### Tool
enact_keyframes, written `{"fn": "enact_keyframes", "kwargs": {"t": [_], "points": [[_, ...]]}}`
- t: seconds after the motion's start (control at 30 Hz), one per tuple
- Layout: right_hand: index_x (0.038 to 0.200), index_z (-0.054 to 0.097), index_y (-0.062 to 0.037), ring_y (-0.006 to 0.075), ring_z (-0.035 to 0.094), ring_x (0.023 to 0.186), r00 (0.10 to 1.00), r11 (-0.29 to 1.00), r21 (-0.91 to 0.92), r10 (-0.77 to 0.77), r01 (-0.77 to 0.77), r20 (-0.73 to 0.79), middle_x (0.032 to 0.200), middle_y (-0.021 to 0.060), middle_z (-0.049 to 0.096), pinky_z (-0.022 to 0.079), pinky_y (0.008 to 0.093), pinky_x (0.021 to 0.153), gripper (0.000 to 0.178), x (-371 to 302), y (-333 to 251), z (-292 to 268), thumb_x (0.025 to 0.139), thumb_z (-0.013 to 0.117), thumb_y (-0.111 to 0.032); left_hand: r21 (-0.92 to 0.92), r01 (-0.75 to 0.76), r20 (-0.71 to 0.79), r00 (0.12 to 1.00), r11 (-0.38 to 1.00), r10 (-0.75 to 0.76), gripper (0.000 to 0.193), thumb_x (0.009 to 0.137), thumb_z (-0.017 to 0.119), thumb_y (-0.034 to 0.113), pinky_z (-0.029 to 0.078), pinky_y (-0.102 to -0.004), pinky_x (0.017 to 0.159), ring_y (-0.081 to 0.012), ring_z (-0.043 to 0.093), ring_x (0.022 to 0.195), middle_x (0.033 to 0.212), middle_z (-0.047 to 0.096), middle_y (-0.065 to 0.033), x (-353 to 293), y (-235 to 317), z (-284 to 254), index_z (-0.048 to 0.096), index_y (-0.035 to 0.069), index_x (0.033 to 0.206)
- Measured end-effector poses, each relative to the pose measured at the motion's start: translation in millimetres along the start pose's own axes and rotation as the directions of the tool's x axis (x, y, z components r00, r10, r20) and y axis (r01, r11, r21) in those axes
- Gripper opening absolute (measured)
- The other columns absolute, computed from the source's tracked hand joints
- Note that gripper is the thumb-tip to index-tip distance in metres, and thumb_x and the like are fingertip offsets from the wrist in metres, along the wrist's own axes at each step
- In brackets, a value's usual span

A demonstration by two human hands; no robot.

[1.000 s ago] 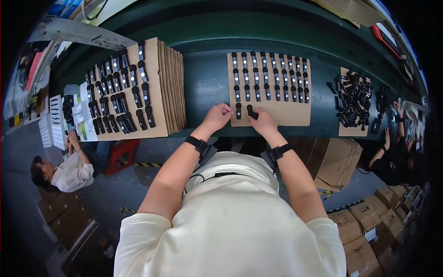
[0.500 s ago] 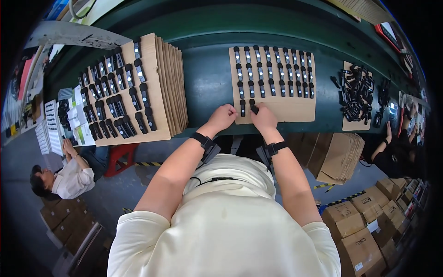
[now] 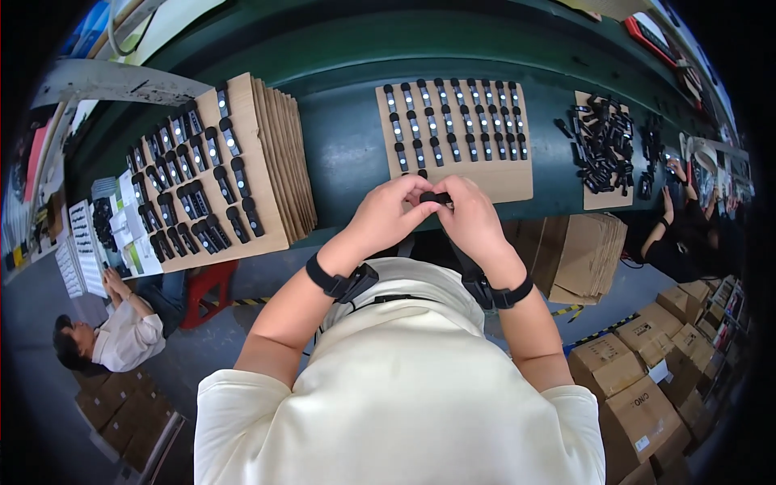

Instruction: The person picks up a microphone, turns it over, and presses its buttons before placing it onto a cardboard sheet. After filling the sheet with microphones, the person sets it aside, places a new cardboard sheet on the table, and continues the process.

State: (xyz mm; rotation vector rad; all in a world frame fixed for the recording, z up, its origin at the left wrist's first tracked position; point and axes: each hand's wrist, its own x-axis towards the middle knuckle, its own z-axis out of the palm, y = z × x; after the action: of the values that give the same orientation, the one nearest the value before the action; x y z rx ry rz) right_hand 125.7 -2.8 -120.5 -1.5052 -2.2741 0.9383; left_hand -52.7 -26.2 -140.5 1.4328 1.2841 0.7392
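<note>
In front of my body, above the near edge of the cardboard sheet, my two hands meet. My left hand and my right hand both pinch one small black wireless microphone, held sideways between the fingertips. Rows of similar microphones, slim black bodies with foam tops and a pale round spot, lie on that sheet. The foam top of another one shows just beyond my left fingers; my hands hide the rest of that front row.
To the left, a tall stack of cardboard sheets carries more microphones. At right, a heap of black microphones lies on another sheet on the green table. People sit at both sides. Cartons stand on the floor at right.
My right hand has lifted a microphone off the near row, and my left hand has come over to grip it too. The view has shifted slightly.
</note>
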Motion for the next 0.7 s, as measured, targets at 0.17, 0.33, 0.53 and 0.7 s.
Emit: {"fn": "enact_keyframes", "kwargs": {"t": [0.17, 0.33, 0.53, 0.7], "points": [[0.105, 0.060, -0.0017, 0.0194, 0.066, 0.088, 0.994, 0.868, 0.485, 0.110, -0.101, 0.010, 0.098, 0.0127, 0.067, 0.051, 0.0292, 0.076, 0.023, -18.7, -31.8, -43.6, 0.084, 0.067, 0.001, -0.080, -0.133, -0.103, 0.987, 0.988, 0.124, 0.027, 0.082, 0.072, 0.012, 0.051, -0.0323, 0.076, -0.0221, 0.064, 0.083, 0.092, 0.066, -0.0112, -14.1, 45.4, -19.4, 0.064, 0.002, 0.105], [0.107, 0.061, 0.0004, 0.0166, 0.063, 0.085, 0.998, 0.812, 0.582, 0.001, 0.036, -0.063, 0.095, 0.0112, 0.065, 0.049, 0.0263, 0.074, 0.025, -37.2, -40.5, -71.6, 0.083, 0.067, 0.003, 0.013, -0.316, -0.144, 0.938, 0.949, 0.314, 0.027, 0.077, 0.073, 0.005, 0.051, -0.0318, 0.077, -0.0235, 0.064, 0.085, 0.093, 0.066, -0.0108, -27.5, 82.1, -31.0, 0.065, 0.002, 0.103], [0.104, 0.062, 0.0013, 0.0210, 0.064, 0.081, 0.933, 0.864, 0.374, -0.255, 0.337, -0.252, 0.092, 0.0118, 0.065, 0.049, 0.0287, 0.070, 0.029, -40.3, -53.5, -91.8, 0.076, 0.071, 0.004, 0.120, -0.459, -0.099, 0.877, 0.880, 0.470, 0.029, 0.074, 0.074, 0.002, 0.050, -0.0312, 0.076, -0.0233, 0.063, 0.085, 0.094, 0.066, -0.0108, -30.8, 103.4, -33.7, 0.064, 0.001, 0.102], [0.103, 0.062, 0.0009, 0.0229, 0.063, 0.080, 0.900, 0.854, 0.328, -0.305, 0.403, -0.313, 0.091, 0.0122, 0.065, 0.049, 0.0297, 0.069, 0.032, -43.1, -53.9, -95.4, 0.073, 0.072, 0.004, 0.149, -0.510, -0.127, 0.839, 0.847, 0.528, 0.028, 0.071, 0.075, 0.003, 0.047, -0.0356, 0.068, -0.0269, 0.060, 0.076, 0.087, 0.063, -0.0112, -29.2, 113.3, -28.5, 0.065, 0.003, 0.097]]}}
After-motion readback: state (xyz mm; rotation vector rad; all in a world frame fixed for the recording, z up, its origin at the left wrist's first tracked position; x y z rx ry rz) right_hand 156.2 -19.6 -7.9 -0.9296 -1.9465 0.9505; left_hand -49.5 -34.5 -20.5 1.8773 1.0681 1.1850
